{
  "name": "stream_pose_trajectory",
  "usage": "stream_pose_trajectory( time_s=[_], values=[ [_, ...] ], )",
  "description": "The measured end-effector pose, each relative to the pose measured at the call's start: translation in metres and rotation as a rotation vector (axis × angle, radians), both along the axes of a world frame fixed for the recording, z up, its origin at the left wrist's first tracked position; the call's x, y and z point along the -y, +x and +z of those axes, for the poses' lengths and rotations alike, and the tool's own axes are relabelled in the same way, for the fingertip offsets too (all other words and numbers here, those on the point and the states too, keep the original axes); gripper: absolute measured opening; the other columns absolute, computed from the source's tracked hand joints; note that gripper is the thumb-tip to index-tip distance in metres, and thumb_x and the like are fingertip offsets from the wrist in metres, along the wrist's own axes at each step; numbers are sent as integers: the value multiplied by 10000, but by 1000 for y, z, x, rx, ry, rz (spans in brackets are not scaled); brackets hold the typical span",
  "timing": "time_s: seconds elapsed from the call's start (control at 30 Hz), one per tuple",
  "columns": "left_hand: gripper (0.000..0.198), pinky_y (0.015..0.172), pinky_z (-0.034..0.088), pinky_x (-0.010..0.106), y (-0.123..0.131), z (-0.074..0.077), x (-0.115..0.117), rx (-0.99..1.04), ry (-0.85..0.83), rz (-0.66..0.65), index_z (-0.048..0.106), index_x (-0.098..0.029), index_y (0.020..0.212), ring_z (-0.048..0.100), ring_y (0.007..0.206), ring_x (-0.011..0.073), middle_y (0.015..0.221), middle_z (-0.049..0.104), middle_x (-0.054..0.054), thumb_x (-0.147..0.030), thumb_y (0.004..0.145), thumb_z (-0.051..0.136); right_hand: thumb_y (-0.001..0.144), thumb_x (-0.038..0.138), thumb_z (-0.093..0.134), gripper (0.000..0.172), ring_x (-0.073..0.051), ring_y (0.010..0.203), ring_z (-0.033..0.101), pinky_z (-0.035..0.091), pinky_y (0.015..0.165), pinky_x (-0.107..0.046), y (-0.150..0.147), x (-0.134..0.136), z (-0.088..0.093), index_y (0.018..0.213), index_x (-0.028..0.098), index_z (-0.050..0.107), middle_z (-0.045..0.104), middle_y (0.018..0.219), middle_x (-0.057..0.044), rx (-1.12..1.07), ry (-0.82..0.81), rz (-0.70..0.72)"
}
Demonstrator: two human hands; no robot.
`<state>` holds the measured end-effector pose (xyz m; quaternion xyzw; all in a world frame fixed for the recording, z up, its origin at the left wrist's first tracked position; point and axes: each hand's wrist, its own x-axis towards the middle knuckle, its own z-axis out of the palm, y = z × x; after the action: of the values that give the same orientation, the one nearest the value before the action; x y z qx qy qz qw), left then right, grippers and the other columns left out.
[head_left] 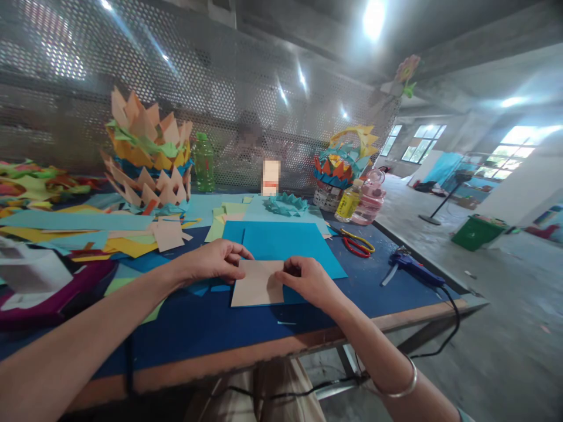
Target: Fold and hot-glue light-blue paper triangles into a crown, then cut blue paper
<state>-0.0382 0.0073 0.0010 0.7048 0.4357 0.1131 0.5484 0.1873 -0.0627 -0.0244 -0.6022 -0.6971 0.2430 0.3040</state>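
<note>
A pale peach square of paper (258, 287) lies over the near edge of a bright blue sheet (285, 237) on the table. My left hand (222, 259) pinches the square's upper left side, thumb on top and fingers at the edge. At its right side, my right hand (304, 276) grips the paper between thumb and curled fingers. Beyond the blue sheet sits a teal ring of folded paper points (287, 204). Loose peach and pale green paper pieces (169, 233) are left of my left hand.
Red-and-yellow-handled scissors (357, 243) and a blue glue gun (416, 266) with a cord lie to the right. Layered paper crowns (149, 152) stand at the back left, beside a green bottle (203, 163). A yellow bottle (349, 201) and pink jug (370, 199) stand back right.
</note>
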Motion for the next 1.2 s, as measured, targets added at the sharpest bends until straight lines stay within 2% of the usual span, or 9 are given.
stream_pose_trajectory(
  time_s=[0.2, 0.33, 0.6, 0.73, 0.83, 0.9, 0.93, 1.07, 1.2],
  values=[
    [516, 613, 492, 253, -2, -4, -2, 50, -16, -18, 580, -122, 1084, 608, 672, 155, 717, 627, 8, -316, 627, 723, 787, 332, 581, 192, -108, 589, 489, 300, 526, -225, -4, 4, 3, 666, 184, 591, 571, 622, 27, 61, 39, -12],
    [506, 609, 494, 245, 0, 0, 1, 51, -15, -6, 578, -112, 1084, 607, 661, 146, 685, 616, -4, -280, 629, 718, 816, 307, 558, 149, -120, 660, 554, 369, 585, -226, 0, 5, 5, 802, 178, 631, 637, 721, 6, -27, 44, 27],
    [525, 602, 523, 249, -1, -2, 0, 66, -13, 34, 594, -118, 1071, 644, 682, 167, 748, 678, 40, -333, 615, 740, 846, 314, 545, 202, -159, 807, 595, 433, 692, -273, 35, 6, 3, 958, 188, 657, 667, 889, -32, 52, 74, 89],
    [451, 574, 523, 257, -2, 4, -1, 60, 27, 126, 638, -121, 938, 643, 635, 171, 723, 694, 57, -385, 588, 741, 831, 326, 581, 239, -178, 918, 583, 449, 757, -291, 50, 12, 2, 1035, 216, 644, 646, 1037, -47, 110, 79, 121],
    [356, 583, 518, 265, -7, 10, -9, 59, 146, 267, 640, -130, 859, 653, 673, 190, 771, 707, 77, -370, 604, 701, 833, 346, 581, 287, -195, 972, 577, 454, 793, -311, 61, 12, 1, 1089, 225, 623, 628, 1088, -57, 158, 104, 94],
    [268, 538, 486, 264, -15, 13, -17, -23, 329, 377, 640, -137, 846, 642, 636, 196, 738, 694, 68, -323, 653, 633, 827, 367, 581, 327, -215, 999, 577, 453, 818, -335, 70, 8, 0, 1114, 212, 611, 621, 1118, -73, 193, 127, 18],
    [206, 497, 447, 254, -20, 14, -22, -152, 462, 424, 637, -143, 807, 624, 584, 191, 669, 671, 54, -296, 677, 589, 823, 380, 580, 349, -223, 1001, 580, 455, 825, -346, 75, 5, -1, 1123, 202, 605, 620, 1129, -81, 203, 127, -24],
    [165, 471, 348, 274, -39, 15, -34, -347, 581, 450, 638, -132, 778, 570, 503, 213, 515, 575, 37, -210, 680, 530, 778, 454, 610, 502, -244, 970, 606, 473, 810, -363, 91, -4, -3, 1182, 158, 574, 637, 1119, -108, 170, 29, -106],
    [239, 683, 441, 363, -45, 14, -35, -460, 682, 464, 644, -138, 863, 620, 869, 347, 829, 660, 129, -233, 649, 601, 696, 487, 683, 709, -268, 1000, 597, 467, 826, -378, 92, -9, -1, 1280, 125, 511, 632, 1147, -127, 174, -28, -115]
  ],
)
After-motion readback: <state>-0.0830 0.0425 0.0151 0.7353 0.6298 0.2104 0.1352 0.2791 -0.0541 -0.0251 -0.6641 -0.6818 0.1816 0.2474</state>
